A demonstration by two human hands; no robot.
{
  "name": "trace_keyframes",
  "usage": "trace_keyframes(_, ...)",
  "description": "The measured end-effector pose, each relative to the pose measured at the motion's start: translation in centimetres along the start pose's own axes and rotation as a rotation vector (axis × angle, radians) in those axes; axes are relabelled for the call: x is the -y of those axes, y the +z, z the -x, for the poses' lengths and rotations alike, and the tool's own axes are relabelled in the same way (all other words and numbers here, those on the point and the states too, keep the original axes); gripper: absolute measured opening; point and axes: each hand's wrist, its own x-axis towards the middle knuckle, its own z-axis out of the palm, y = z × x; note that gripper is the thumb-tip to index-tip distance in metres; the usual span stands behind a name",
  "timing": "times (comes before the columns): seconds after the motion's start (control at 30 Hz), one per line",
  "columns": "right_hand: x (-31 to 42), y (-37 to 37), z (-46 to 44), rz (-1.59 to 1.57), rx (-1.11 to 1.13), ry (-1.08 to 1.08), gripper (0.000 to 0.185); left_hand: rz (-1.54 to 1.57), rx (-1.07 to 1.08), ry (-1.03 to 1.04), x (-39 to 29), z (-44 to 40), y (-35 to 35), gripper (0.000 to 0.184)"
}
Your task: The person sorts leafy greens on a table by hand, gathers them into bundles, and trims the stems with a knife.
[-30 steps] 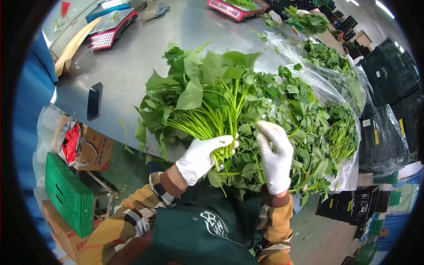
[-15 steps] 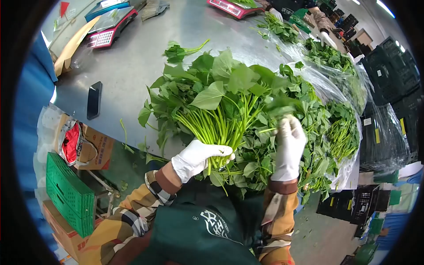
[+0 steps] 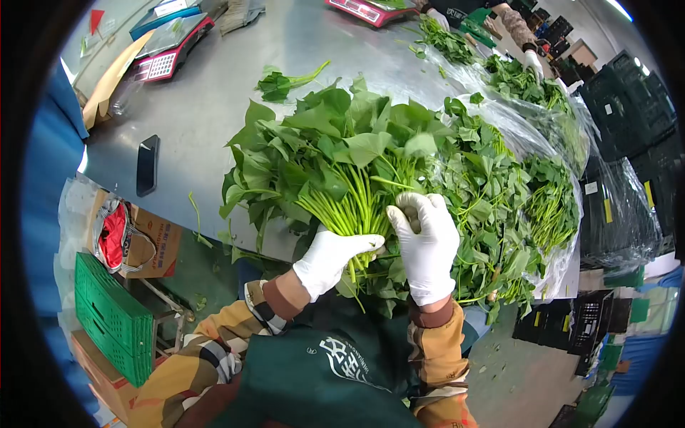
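Note:
My left hand (image 3: 335, 262), in a white glove, is wrapped around the stems of a bunch of sweet potato greens (image 3: 346, 203), thumb across the front. The heart-shaped leaves fan out away from me over the table. Close to the bunch's right side, my gloved right hand (image 3: 428, 246) has its fingertips pinched together at a single light green stem (image 3: 392, 184) that lies against the bunch. Part of that stem is hidden among leaves and fingers. Beneath and to the right of both hands spreads a pile of loose greens (image 3: 492, 214).
On the metal table (image 3: 207, 107) lie a phone (image 3: 147, 165) and a small sprig (image 3: 285, 83). A red scale (image 3: 168, 53) stands far left, another scale (image 3: 371, 11) at the back. Clear plastic (image 3: 528, 135) runs under the greens. A co-worker's gloved hand (image 3: 532, 64) touches greens at far right.
My right hand has come left and slightly down to the bunch, bringing a leafy stem against it. My left hand keeps its grip, and the bunch has turned slightly.

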Motion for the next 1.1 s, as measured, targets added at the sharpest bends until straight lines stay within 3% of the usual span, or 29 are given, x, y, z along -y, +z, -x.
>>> trace_keyframes(0.07, 0.0, -0.2, 0.2, -0.143, 0.065, 0.146, 0.014, -0.007, -0.004, -0.002, 0.3, 0.1, -0.2, 0.023)
trace_keyframes(0.2, -0.2, -0.4, 0.3, -0.247, 0.067, 0.125, 0.015, 0.021, 0.002, 0.018, 0.5, 0.1, 0.0, 0.024)
trace_keyframes(0.3, 0.1, -0.3, 0.1, -0.011, -0.050, -0.002, 0.018, 0.006, -0.030, 0.019, 0.4, 0.2, 0.3, 0.027)
trace_keyframes(0.33, 0.3, -0.4, 0.2, 0.118, 0.003, 0.018, 0.020, 0.000, -0.034, 0.043, 0.7, 0.2, 0.3, 0.028)
trace_keyframes(0.57, -0.5, 0.8, -0.1, 0.125, -0.123, -0.044, 0.017, 0.009, -0.036, 0.086, 1.0, 0.3, 0.6, 0.032)
trace_keyframes(0.83, 0.3, -1.0, 0.7, -0.753, -0.018, 0.386, 0.021, 0.203, -0.016, -0.111, -1.5, 0.0, 0.8, 0.027)
trace_keyframes(1.0, 1.1, -1.7, 1.8, -0.902, 0.051, 0.385, 0.026, 0.241, 0.026, -0.125, -1.8, -0.1, 0.4, 0.026)
trace_keyframes(1.1, 0.4, -1.3, 1.2, -0.904, -0.056, 0.435, 0.022, 0.272, 0.071, -0.177, -2.0, 0.0, -0.1, 0.023)
